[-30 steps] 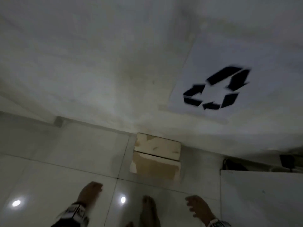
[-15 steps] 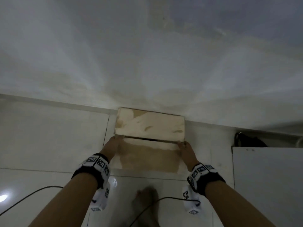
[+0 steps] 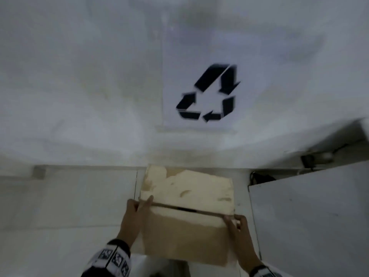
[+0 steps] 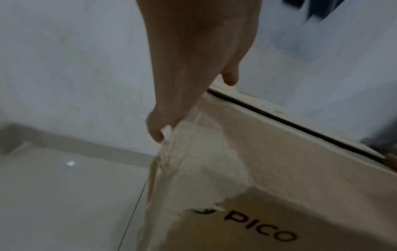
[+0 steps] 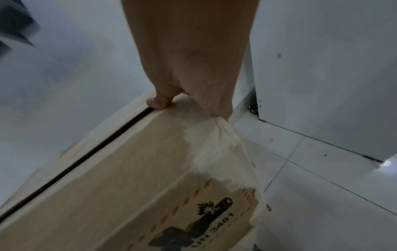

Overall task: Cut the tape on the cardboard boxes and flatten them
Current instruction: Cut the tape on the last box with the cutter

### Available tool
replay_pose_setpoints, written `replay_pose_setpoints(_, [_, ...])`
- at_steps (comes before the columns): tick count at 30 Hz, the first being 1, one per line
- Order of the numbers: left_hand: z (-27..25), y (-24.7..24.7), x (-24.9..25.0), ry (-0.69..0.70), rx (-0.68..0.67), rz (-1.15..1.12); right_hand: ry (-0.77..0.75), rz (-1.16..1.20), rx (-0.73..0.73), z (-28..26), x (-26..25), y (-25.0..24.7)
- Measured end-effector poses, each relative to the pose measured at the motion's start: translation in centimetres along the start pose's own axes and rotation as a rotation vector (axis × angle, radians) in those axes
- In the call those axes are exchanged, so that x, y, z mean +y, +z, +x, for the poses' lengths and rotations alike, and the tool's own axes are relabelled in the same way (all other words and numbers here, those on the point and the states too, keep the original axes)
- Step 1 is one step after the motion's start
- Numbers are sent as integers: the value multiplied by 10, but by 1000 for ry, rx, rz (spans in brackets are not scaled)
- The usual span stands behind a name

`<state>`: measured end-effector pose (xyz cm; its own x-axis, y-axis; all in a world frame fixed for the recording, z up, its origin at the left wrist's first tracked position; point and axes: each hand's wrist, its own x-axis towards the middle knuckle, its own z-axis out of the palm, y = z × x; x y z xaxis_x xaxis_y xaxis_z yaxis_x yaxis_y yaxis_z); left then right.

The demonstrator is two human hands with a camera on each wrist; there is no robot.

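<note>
Brown cardboard fills the lower middle of my head view: the flattened box [image 3: 185, 232] is held up between both hands in front of a pale wall [image 3: 79, 86], its upper part close to the wall's foot and its lower part tilted toward me. A dark slit runs across it from one hand to the other, where two panels meet. Much of the surface is torn to a whitish, fuzzy layer.

My left hand [image 3: 135, 214] grasps the box's left edge right at that slit; in the left wrist view the thumb lies over the top face while the fingers [image 4: 158, 134] curl down along the side. The word PICO is printed in black on the panel nearest that camera.

My right hand [image 3: 237, 230] grips the right edge at the other end of the slit. In the right wrist view the thumb presses on the top face beside the gap, and the remaining fingers [image 5: 219, 108] wrap round the torn corner. A black hazard mark and "UN 3481" show on the near panel.

On the wall above the box hangs a white sheet with a black recycling symbol [image 3: 209, 92]. The floor [image 3: 69, 206] is pale glossy tile. A white cabinet panel [image 3: 309, 216] stands just to the right of the box.
</note>
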<state>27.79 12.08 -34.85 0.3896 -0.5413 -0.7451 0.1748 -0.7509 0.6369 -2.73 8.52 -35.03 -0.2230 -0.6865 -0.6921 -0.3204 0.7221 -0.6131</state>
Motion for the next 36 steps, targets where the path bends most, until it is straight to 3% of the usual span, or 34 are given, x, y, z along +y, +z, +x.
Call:
replay_pose_setpoints(5, [-127, -15, 77, 156, 63, 64, -38, 82, 106, -98, -54, -69])
replay_pose_setpoints(9, [-199, -6, 123, 308, -14, 133, -69, 193, 140, -162, -83, -130])
replay_pose_setpoints(11, [-231, 5, 140, 434, -80, 191, -152, 209, 152, -192, -97, -164])
replay_pose_setpoints(18, [-356, 74, 199, 648, -272, 145, -468, 265, 188, -277, -129, -295])
replay_pose_setpoints(25, [-426, 192, 228, 838, -353, 88, -549, 310, 358, -282, -110, -436])
replay_pose_setpoints(30, [-478, 294, 232, 937, -257, 187, -569, 146, 515, -263, -81, -556])
replay_pose_setpoints(34, [-514, 366, 229, 987, -162, 234, -552, 128, 468, -251, -70, -629])
replay_pose_setpoints(36, [-522, 395, 227, 986, -151, 262, -521, 248, 374, -243, -66, -652])
